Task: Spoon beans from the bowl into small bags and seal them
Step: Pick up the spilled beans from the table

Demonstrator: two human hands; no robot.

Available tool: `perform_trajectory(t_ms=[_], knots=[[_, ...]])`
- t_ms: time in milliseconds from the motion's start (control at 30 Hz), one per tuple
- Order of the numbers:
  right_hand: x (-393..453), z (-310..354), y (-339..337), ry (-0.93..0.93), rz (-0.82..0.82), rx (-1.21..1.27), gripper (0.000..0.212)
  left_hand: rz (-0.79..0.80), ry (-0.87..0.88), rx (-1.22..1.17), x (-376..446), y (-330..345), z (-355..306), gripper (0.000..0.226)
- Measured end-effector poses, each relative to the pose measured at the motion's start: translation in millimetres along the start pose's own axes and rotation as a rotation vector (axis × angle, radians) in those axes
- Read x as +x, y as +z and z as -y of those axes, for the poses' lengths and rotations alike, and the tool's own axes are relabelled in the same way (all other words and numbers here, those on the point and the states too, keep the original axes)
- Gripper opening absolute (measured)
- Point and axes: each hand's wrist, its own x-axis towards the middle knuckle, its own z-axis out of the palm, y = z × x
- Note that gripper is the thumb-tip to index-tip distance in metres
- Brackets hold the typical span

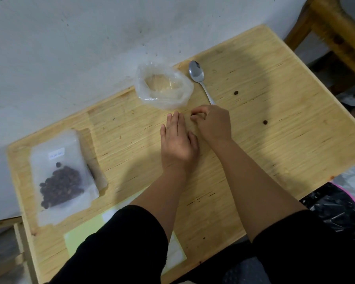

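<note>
Frosted plastic bag (61, 177) at 8 o'clock holds dark brown beans (61, 184); clear plastic bowl (164, 85) at 12 lies empty. Pale wooden table (275, 140) meets a grey wall (70, 48). Left hand (178, 140) lies flat with fingers straight; right hand (212, 121) has fingers curled, pinching something too small to tell.

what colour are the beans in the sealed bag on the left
Dark brown beans, seen through the clear bag; head view, the only one.

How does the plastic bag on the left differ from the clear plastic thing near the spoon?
The bag on the left lies flat and holds a heap of dark beans; the clear container near the spoon stands open at the top and looks empty. The bag on the left bears a small white label; the clear container shows none. The bag sits near the table's left edge, the container by the wall. Both are see-through plastic resting on the wooden table.
</note>
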Motion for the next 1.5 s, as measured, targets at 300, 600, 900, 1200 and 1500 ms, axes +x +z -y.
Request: perform_trajectory(t_ms=[300,600,900,1200,1500], knots=[[-14,5,-14,0.254,-0.04,0.381,0.004,0.025,0.008,-0.013,2,0,4,0.053],[-35,-25,-51,0.584,-0.098,1.632,0.017,0.059,0.167,-0.025,8,6,-10,0.054],[7,-45,-65,0.472,-0.309,0.618,0.019,0.036,0.182,-0.057,26,23,-24,0.05],[37,-43,-59,0.406,-0.311,0.196,0.033,-0.028,0.199,-0.047,25,23,-26,0.048],[39,-40,-58,0.372,-0.285,-0.027,0.023,-0.018,0.206,-0.011,27,26,-26,0.05]])
